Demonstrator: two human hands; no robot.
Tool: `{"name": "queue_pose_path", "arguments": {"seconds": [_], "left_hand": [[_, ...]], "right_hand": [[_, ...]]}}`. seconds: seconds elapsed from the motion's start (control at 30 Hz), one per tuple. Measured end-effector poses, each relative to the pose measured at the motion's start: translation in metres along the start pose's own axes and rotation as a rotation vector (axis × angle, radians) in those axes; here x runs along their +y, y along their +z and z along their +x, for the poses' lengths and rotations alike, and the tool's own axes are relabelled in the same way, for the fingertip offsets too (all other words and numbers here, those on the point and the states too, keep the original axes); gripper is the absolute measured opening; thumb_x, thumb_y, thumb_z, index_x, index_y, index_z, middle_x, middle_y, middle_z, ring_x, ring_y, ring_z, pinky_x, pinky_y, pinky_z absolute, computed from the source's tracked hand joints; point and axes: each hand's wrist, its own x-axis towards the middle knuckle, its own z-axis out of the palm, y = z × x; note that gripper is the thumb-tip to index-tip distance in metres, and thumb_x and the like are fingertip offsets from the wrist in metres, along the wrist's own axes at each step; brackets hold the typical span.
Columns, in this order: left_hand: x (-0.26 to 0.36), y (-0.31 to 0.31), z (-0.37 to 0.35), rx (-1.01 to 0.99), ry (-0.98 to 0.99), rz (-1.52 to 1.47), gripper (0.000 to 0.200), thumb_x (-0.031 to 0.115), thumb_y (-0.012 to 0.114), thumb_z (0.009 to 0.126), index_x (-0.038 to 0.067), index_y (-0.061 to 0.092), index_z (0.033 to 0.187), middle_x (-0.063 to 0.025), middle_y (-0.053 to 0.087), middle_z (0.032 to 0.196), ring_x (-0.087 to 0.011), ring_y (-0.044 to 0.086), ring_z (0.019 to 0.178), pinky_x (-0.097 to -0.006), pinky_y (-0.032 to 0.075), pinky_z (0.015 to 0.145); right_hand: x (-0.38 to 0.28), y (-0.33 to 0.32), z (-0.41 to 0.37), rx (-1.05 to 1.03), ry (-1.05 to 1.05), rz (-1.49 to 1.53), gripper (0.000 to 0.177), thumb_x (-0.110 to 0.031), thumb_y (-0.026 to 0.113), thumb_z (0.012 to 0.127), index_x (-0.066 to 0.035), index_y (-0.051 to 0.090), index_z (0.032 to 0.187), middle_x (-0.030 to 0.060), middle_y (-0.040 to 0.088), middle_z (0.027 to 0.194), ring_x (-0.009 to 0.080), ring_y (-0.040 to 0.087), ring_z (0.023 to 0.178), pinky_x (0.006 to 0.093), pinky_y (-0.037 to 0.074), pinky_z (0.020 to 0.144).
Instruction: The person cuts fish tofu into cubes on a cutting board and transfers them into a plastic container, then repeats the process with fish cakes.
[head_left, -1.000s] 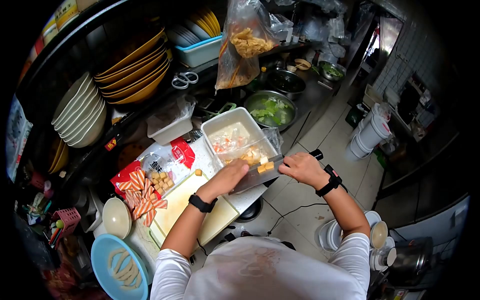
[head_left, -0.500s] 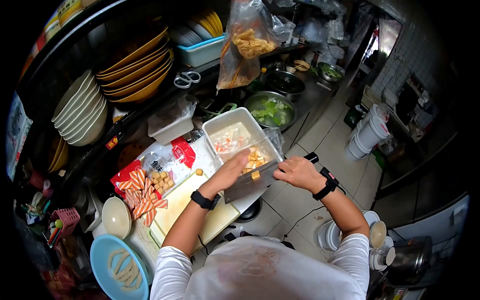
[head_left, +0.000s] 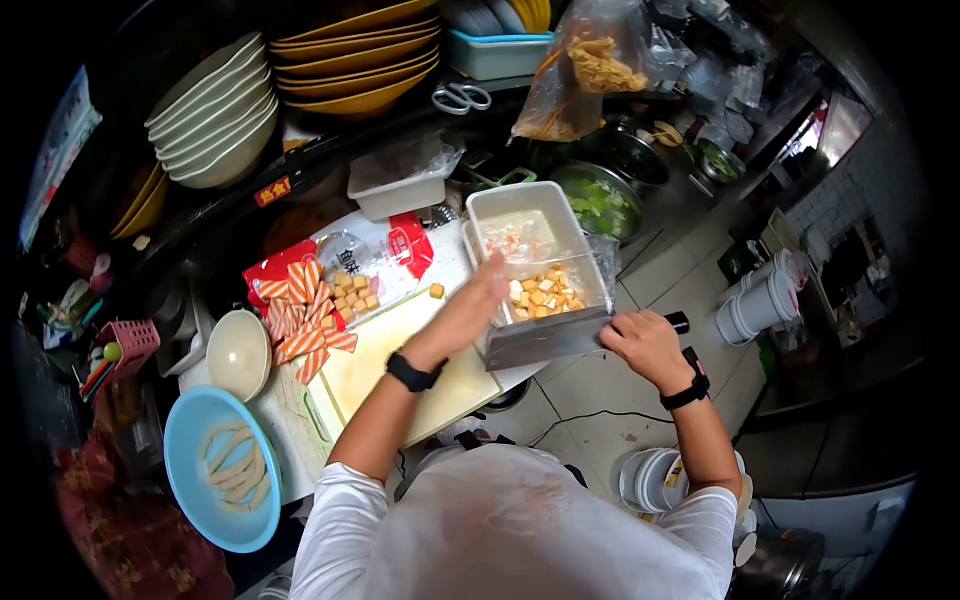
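Observation:
My right hand is wrapped round the handle end of a cleaver, its broad blade held at the near side of a white plastic container. One section of that container holds tan cubes; the other has pale and orange pieces under what looks like clear film. My left hand, slightly blurred, is beside the container's left wall with its fingers stretched out and nothing in them. Below it lies a pale cutting board, with a single tan cube by its far edge.
Orange-and-white striped pieces and more cubes lie on a red-and-white bag. A cream bowl and a blue basin with pale strips stand left. Scissors and stacked bowls are on the shelf.
The cube on the cleaver's blade is gone from it, and more cubes show in the container. My left hand has drawn away from the blade. The camera view has shifted.

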Motion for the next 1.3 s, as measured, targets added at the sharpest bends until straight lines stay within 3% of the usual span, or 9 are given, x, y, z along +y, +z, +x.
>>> {"name": "queue_pose_path", "arguments": {"seconds": [0.07,0.17,0.27,0.43,0.67,0.83,1.0,1.17,1.3], "left_hand": [[-0.006,-0.041,-0.021,0.181,0.035,-0.04,0.053,0.031,0.041,0.105,-0.002,0.034,0.146,-0.0199,0.043,0.146,-0.0259,0.039,0.138,-0.0332,0.029,0.113],[-0.024,-0.09,-0.074,0.422,-0.044,-0.061,0.036,0.026,0.05,0.102,0.0,0.056,0.127,-0.0081,0.064,0.108,-0.0149,0.059,0.1,-0.0288,0.045,0.089],[-0.083,-0.096,-0.135,0.462,-0.352,0.324,0.034,0.022,0.067,0.087,-0.002,0.064,0.112,-0.0125,0.066,0.099,-0.0227,0.064,0.087,-0.0327,0.05,0.08],[-0.135,-0.035,-0.164,0.406,-0.321,0.682,0.036,0.017,0.074,0.077,0.002,0.064,0.108,-0.0164,0.062,0.099,-0.0345,0.059,0.099,-0.0419,0.05,0.084],[-0.147,-0.024,-0.138,0.356,-0.354,0.6,0.023,0.009,0.072,0.075,0.002,0.061,0.094,-0.0142,0.059,0.096,-0.0321,0.061,0.081,-0.0404,0.052,0.072],[-0.046,0.005,-0.06,0.362,0.038,0.13,0.028,0.009,0.073,0.08,0.004,0.062,0.105,-0.0091,0.057,0.096,-0.019,0.06,0.08,-0.0286,0.052,0.07],[-0.028,0.04,0.012,0.318,0.256,0.298,0.033,0.009,0.068,0.082,0.005,0.059,0.114,-0.0128,0.056,0.11,-0.0273,0.06,0.101,-0.0356,0.051,0.087],[-0.046,-0.002,-0.016,0.502,0.149,0.085,0.039,0.007,0.067,0.081,0.003,0.06,0.119,-0.0119,0.058,0.113,-0.027,0.06,0.104,-0.0355,0.05,0.091],[-0.101,-0.096,-0.039,0.678,0.024,0.559,0.046,0.008,0.075,0.073,0.004,0.059,0.116,-0.0129,0.061,0.107,-0.0301,0.06,0.096,-0.0391,0.049,0.085]], "right_hand": [[0.0,-0.008,-0.005,0.051,0.05,0.038,0.008,-0.014,0.059,0.077,-0.015,0.052,0.078,0.0019,0.051,0.072,0.0205,0.058,0.068,0.0332,0.046,0.059],[-0.004,-0.018,-0.022,0.023,0.202,0.03,0.014,-0.013,0.065,0.071,-0.012,0.053,0.077,0.0046,0.052,0.073,0.0233,0.057,0.068,0.0356,0.045,0.059],[-0.012,-0.005,-0.047,0.174,0.459,0.065,0.025,-0.001,0.073,0.062,-0.007,0.056,0.079,0.0097,0.055,0.074,0.029,0.058,0.067,0.0365,0.046,0.059],[-0.028,0.039,-0.089,0.469,0.994,0.303,0.015,-0.001,0.067,0.078,-0.001,0.052,0.083,0.0142,0.054,0.068,0.0285,0.048,0.057,0.0327,0.044,0.057],[-0.027,0.038,-0.128,0.548,1.158,0.383,0.016,-0.008,0.064,0.086,0.001,0.051,0.086,0.0092,0.051,0.068,0.0168,0.044,0.063,0.0307,0.042,0.06],[-0.034,0.046,-0.156,0.643,1.163,0.426,0.012,-0.005,0.062,0.088,0.002,0.051,0.088,0.0061,0.052,0.074,0.0134,0.045,0.069,0.0278,0.042,0.064],[-0.042,0.034,-0.16,0.601,1.235,0.437,0.011,-0.004,0.062,0.09,0.003,0.053,0.091,0.0037,0.054,0.08,0.0125,0.048,0.075,0.0276,0.043,0.07],[-0.041,0.034,-0.181,0.596,1.25,0.454,0.015,-0.004,0.061,0.091,0.005,0.054,0.101,0.0048,0.056,0.085,0.0125,0.048,0.076,0.0267,0.044,0.07],[-0.043,0.03,-0.178,0.556,1.215,0.418,0.018,-0.004,0.062,0.092,0.006,0.054,0.104,0.0046,0.057,0.087,0.0112,0.048,0.075,0.0244,0.043,0.067]]}}
